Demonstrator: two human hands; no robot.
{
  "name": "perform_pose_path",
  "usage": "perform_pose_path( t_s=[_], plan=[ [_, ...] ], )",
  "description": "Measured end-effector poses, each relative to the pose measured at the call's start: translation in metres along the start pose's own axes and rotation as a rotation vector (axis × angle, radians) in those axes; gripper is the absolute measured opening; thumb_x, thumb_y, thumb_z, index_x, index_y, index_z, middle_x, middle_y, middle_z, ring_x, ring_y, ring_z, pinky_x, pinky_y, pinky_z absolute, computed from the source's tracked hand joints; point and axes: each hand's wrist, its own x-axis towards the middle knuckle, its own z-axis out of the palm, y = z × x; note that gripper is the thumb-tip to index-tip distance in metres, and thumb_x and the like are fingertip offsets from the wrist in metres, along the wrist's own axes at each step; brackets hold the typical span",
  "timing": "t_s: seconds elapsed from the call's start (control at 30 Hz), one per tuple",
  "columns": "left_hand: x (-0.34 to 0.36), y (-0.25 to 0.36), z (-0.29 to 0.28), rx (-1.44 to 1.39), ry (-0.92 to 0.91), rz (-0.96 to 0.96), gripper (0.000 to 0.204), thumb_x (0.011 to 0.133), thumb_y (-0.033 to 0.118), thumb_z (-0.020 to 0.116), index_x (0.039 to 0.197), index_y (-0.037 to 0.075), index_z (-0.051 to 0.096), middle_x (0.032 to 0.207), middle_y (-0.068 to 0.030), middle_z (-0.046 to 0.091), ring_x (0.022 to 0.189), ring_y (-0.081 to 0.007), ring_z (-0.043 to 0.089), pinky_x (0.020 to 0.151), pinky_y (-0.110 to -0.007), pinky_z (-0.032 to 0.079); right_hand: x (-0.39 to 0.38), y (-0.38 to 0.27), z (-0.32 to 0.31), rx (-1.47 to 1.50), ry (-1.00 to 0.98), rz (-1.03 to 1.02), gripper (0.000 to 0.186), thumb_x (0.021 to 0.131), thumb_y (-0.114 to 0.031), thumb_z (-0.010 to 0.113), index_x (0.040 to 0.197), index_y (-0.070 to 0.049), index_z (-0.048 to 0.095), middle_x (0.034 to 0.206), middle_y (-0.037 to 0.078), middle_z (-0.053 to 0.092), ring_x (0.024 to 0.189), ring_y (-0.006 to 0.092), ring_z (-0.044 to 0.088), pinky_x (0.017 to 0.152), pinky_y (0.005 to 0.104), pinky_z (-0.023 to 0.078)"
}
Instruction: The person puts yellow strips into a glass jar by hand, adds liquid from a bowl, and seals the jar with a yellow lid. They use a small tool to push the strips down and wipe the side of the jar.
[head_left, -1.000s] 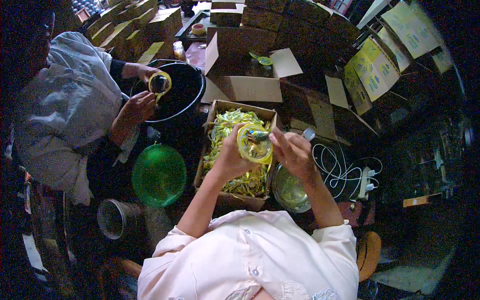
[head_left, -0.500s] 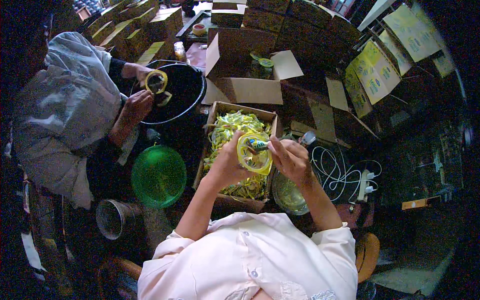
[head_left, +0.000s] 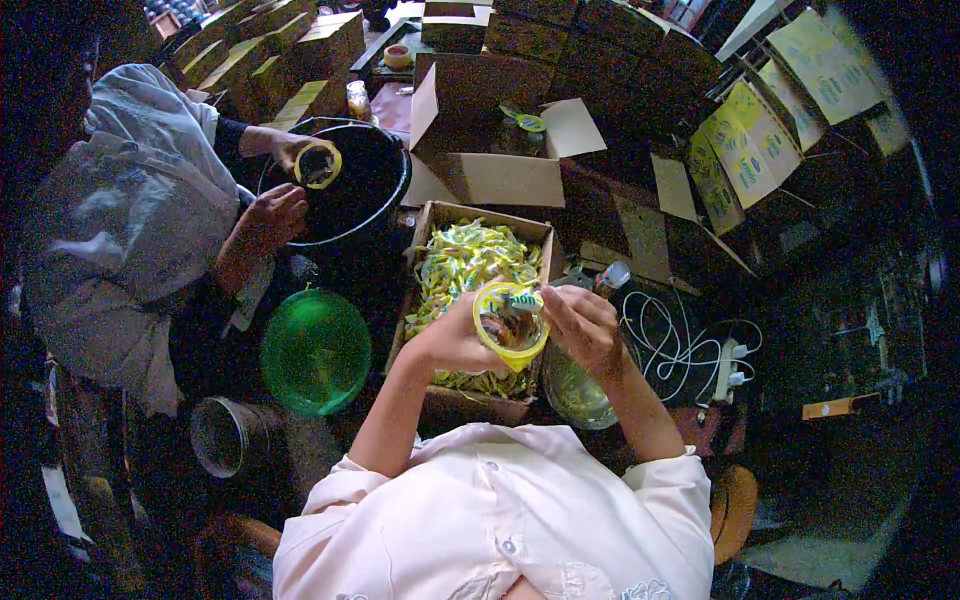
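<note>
My left hand (head_left: pixel 455 335) is wrapped round a clear plastic cup (head_left: pixel 513 330) with a yellow rim and a printed white band, its open mouth tilted up. Beside the cup's right edge, my right hand (head_left: pixel 585 325) is closed in a pinch; what it grips is too small and blurred to make out. Directly below and beyond the cup sits a cardboard box (head_left: pixel 480 408) heaped with yellow-and-clear plastic film scraps (head_left: pixel 475 260). To its right, partly under my right forearm, stands a round clear tub (head_left: pixel 580 395).
At left, a co-worker's hands (head_left: pixel 275 215) hold a similar yellow-rimmed cup (head_left: pixel 318 165) over a big black bucket (head_left: pixel 395 195). Nearer are a green basin (head_left: pixel 315 350) and a grey bucket (head_left: pixel 220 440). An open carton (head_left: pixel 490 180) stands ahead; white cables (head_left: pixel 665 345) lie right.
The cup has turned and dropped slightly in my left hand. A dark, thin tool seen across its mouth before no longer shows there. My right hand has shifted slightly down to the cup's edge.
</note>
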Motion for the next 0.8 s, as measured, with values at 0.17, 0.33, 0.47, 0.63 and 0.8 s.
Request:
perform_pose_path(
  t_s=[0.17,0.33,0.47,0.63,0.8],
  plan=[
    [0.000,-0.004,-0.003,-0.145,-0.023,-0.104,0.065,0.049,0.007,0.073,0.107,0.005,0.044,0.088,0.0005,0.052,0.071,-0.0049,0.049,0.061,-0.019,0.044,0.000,0.002,0.004,0.047,0.021,-0.010,0.038,0.068,0.003,0.057,0.106,0.002,0.052,0.081,0.011,0.059,0.069,0.0229,0.058,0.064,0.0332,0.050],
    [0.007,-0.006,-0.005,-0.124,0.096,0.099,0.071,0.052,0.013,0.073,0.112,0.005,0.035,0.100,-0.0050,0.047,0.085,-0.0108,0.047,0.077,-0.025,0.040,0.002,0.006,0.004,0.020,0.075,0.053,0.044,0.066,0.003,0.057,0.110,0.002,0.049,0.066,0.008,0.055,0.058,0.0215,0.055,0.058,0.0319,0.048],
    [0.011,-0.011,-0.011,0.173,0.149,0.146,0.071,0.054,0.019,0.071,0.111,0.003,0.032,0.101,-0.0092,0.046,0.093,-0.0162,0.045,0.082,-0.027,0.036,-0.004,0.008,0.000,-0.071,-0.025,0.118,0.056,0.065,0.001,0.060,0.118,0.002,0.041,0.079,0.009,0.061,0.067,0.0235,0.059,0.060,0.0329,0.048],
    [0.005,-0.006,0.003,0.162,0.323,0.209,0.076,0.052,0.016,0.073,0.113,0.001,0.031,0.099,-0.0119,0.051,0.095,-0.0198,0.049,0.084,-0.030,0.038,-0.004,0.007,0.002,-0.121,-0.070,0.176,0.062,0.063,0.003,0.061,0.120,0.001,0.037,0.080,0.007,0.062,0.067,0.0208,0.060,0.059,0.0306,0.048],
    [0.009,-0.002,0.008,0.317,0.367,0.117,0.078,0.054,0.013,0.076,0.115,0.001,0.028,0.098,-0.0117,0.054,0.092,-0.0221,0.053,0.083,-0.032,0.041,0.002,0.005,0.004,-0.121,-0.055,0.176,0.065,0.062,0.003,0.062,0.121,0.001,0.037,0.078,0.006,0.062,0.065,0.0195,0.060,0.058,0.0291,0.047]
  ],
)
